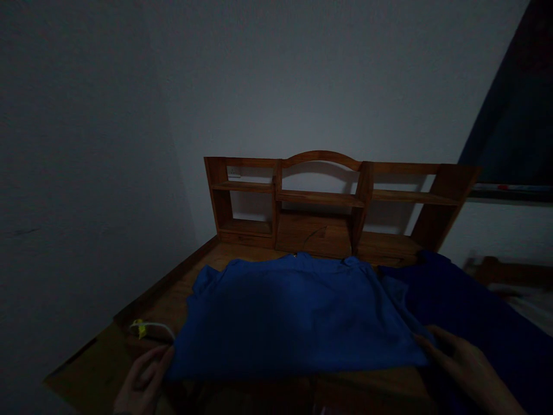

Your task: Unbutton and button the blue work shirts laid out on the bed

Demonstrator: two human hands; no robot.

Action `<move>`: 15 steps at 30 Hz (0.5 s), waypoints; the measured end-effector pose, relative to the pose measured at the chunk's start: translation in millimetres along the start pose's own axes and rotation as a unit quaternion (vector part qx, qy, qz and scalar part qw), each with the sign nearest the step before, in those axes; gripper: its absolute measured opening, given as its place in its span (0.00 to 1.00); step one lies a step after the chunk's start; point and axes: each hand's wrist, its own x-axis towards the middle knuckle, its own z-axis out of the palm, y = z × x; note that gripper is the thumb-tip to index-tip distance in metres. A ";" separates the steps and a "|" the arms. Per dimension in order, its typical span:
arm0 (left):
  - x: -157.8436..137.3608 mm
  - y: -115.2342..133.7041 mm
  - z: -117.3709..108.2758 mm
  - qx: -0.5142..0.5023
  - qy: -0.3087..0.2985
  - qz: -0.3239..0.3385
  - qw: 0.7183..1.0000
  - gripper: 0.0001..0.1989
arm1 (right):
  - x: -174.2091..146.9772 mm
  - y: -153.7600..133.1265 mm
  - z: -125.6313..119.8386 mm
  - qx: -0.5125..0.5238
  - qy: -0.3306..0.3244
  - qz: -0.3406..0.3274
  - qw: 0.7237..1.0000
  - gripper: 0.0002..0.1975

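A blue shirt is spread across the wooden desk, its near edge drawn out between my two hands. My left hand pinches the near left corner of the cloth. At the near right corner, my right hand has its thumb and fingers closed on the same shirt. Some bunched folds lie along the far edge. A darker blue garment lies to the right, beside and partly behind my right hand. The room is dim, so finer details of the cloth do not show.
A wooden shelf unit stands at the back of the desk, against the wall. Near the left edge lies a white cord with a yellow piece. A dark window or curtain is at the upper right.
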 end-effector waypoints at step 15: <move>-12.2 -4.8 3.2 0.081 0.005 0.016 0.997 0.21 | -3.5 -7.8 -15.0 -0.004 0.020 -0.034 0.999 0.21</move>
